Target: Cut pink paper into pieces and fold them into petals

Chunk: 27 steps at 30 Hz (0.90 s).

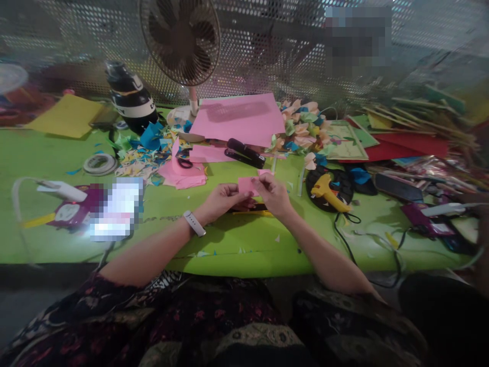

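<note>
A small pink paper piece (pixel 246 185) is held between my two hands above the green table. My left hand (pixel 223 200), with a pale watch on its wrist, pinches its left side. The fingers of my right hand (pixel 273 193) close on its right side. Under my hands lies a dark and yellow tool (pixel 260 209), partly hidden. Left of my hands is a stack of pink paper pieces (pixel 187 176). Behind them a black stapler (pixel 245 153) rests by a large pink sheet (pixel 240 117).
A yellow glue gun (pixel 329 192) sits on a black round pad at the right, its cord trailing forward. Left are a lit phone (pixel 119 209), tape roll (pixel 100 164) and paper scraps. Behind stand a fan (pixel 183 38), a black bottle (pixel 132 99) and paper flowers (pixel 303 125).
</note>
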Each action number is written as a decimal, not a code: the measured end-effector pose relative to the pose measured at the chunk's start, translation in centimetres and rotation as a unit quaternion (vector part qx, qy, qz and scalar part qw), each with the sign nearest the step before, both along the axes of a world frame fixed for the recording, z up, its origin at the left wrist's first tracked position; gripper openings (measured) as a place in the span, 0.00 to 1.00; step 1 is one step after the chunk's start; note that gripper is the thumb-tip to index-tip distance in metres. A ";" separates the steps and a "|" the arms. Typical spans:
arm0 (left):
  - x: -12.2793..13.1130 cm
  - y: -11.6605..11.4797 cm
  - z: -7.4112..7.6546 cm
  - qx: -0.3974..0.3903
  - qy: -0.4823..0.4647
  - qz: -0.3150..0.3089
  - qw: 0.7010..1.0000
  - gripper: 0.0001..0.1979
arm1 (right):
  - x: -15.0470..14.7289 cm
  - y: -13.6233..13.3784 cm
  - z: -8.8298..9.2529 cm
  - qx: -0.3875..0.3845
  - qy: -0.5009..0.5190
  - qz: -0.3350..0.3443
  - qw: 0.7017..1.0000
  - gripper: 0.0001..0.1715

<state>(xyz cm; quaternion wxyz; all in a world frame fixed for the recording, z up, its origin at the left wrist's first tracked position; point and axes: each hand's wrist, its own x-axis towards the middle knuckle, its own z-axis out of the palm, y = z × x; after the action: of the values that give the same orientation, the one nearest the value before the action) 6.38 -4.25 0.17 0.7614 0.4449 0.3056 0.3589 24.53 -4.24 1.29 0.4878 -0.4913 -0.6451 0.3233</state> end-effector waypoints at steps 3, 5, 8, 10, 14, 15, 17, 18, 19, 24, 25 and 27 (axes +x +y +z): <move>-0.4 0.2 0.1 0.007 0.018 -0.052 0.998 0.22 | 0.3 0.0 0.1 0.006 -0.004 0.002 1.000 0.37; -0.6 0.3 0.3 0.019 0.022 -0.052 0.998 0.21 | 0.5 -0.1 0.2 -0.005 0.002 0.013 1.000 0.36; -0.8 0.4 0.5 0.029 0.023 -0.038 0.999 0.21 | 0.8 -0.2 0.1 -0.038 -0.002 0.054 0.998 0.35; -0.9 0.6 0.5 0.032 0.023 -0.035 0.999 0.21 | 0.9 -0.1 -0.1 -0.055 -0.017 0.082 0.995 0.36; -1.0 1.0 0.1 0.038 0.024 -0.036 0.998 0.22 | 1.0 0.3 -0.4 -0.060 -0.048 0.074 0.994 0.37; -1.0 1.1 0.1 0.039 0.025 -0.034 0.998 0.21 | 1.1 0.4 -0.4 -0.064 -0.052 0.071 0.994 0.37; -1.1 1.3 -0.1 0.042 0.026 -0.030 0.998 0.20 | 1.3 0.5 -0.3 -0.077 -0.049 0.082 0.992 0.37; -1.1 1.4 -0.1 0.042 0.026 -0.027 0.998 0.20 | 1.3 0.5 -0.2 -0.083 -0.043 0.093 0.991 0.36; -1.1 1.5 -0.1 0.042 0.028 -0.025 0.998 0.19 | 1.4 0.5 0.0 -0.089 -0.038 0.104 0.990 0.36; -1.3 1.5 0.3 0.036 0.055 -0.013 0.998 0.18 | 1.5 0.2 0.5 -0.091 -0.043 0.115 0.988 0.35; -1.3 1.5 0.4 0.033 0.061 -0.012 0.998 0.18 | 1.5 0.2 0.5 -0.090 -0.046 0.116 0.988 0.34; -1.3 1.4 0.5 0.027 0.068 -0.012 0.997 0.18 | 1.4 0.1 0.4 -0.089 -0.055 0.120 0.987 0.34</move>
<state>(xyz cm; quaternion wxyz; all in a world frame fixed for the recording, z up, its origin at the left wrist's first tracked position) 5.06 -2.80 0.65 0.7306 0.4925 0.3418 0.3270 25.94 -4.13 1.72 0.3639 -0.4690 -0.6939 0.4077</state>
